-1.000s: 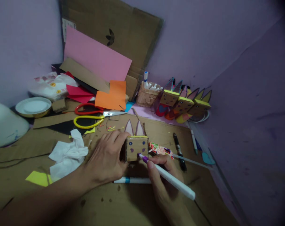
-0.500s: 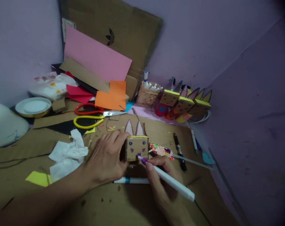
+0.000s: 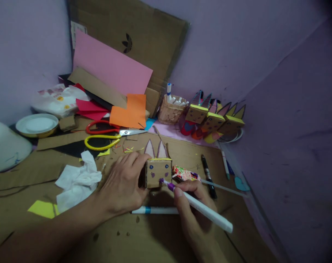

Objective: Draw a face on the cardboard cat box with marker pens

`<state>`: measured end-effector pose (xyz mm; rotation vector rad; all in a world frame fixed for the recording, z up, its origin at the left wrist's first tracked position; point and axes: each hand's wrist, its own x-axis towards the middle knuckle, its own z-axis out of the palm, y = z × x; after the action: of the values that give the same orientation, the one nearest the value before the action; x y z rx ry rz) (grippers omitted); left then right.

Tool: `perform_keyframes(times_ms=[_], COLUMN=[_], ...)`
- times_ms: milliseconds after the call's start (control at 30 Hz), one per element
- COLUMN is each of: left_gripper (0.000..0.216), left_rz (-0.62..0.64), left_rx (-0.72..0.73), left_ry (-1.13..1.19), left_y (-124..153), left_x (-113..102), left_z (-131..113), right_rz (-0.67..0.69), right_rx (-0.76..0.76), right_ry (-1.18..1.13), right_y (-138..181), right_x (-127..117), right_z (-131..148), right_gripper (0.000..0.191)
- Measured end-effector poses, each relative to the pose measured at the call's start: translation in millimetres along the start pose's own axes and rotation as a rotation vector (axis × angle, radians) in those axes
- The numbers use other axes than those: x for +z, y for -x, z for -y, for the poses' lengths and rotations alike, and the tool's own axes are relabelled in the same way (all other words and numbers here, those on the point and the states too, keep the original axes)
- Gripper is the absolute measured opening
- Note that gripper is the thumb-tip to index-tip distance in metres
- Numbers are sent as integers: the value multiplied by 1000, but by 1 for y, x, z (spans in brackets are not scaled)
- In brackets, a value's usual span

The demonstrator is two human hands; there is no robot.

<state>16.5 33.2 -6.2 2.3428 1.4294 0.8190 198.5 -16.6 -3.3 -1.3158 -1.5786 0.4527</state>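
My left hand (image 3: 124, 180) grips the left side of a small cardboard box head (image 3: 161, 171). The box has two pointed ears, a yellow top edge, two dark eyes and purple marks on its front. In my right hand (image 3: 195, 212) is a white marker (image 3: 207, 210) with a purple end, its tip at the purple mark low on the box's face. A second white marker with a blue band (image 3: 147, 210) lies just in front of the box. Behind my right hand is a floral-patterned piece (image 3: 184, 173) with a clear stick (image 3: 226, 188).
Scissors (image 3: 102, 142), crumpled tissue (image 3: 82, 179) and paper scraps lie at the left. A marker basket (image 3: 171, 110) and several eared box figures (image 3: 214, 118) stand at the back. A black marker (image 3: 208, 175) lies right. A cardboard sheet (image 3: 160, 40) leans on the wall.
The marker in my right hand has shifted slightly right and down, its purple end a little farther from the box. My left hand and the box keep their hold and pose.
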Motion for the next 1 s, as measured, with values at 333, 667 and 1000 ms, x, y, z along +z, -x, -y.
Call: perform_keyframes(times_ms=[333, 667, 1000], left_gripper=[48, 48, 50], left_rz=[11, -11, -4], left_rx=[-11, 2, 3], left_ry=[-1, -28, -14], left_y=[0, 0, 1], left_x=[-2, 0, 0], left_z=[-2, -2, -1], right_rz=[40, 62, 46], right_rx=[-37, 6, -32], right_ry=[67, 111, 43], right_y=[-1, 4, -1], right_x=[-1, 0, -3], right_z=[1, -2, 2], right_gripper=[9, 13, 13])
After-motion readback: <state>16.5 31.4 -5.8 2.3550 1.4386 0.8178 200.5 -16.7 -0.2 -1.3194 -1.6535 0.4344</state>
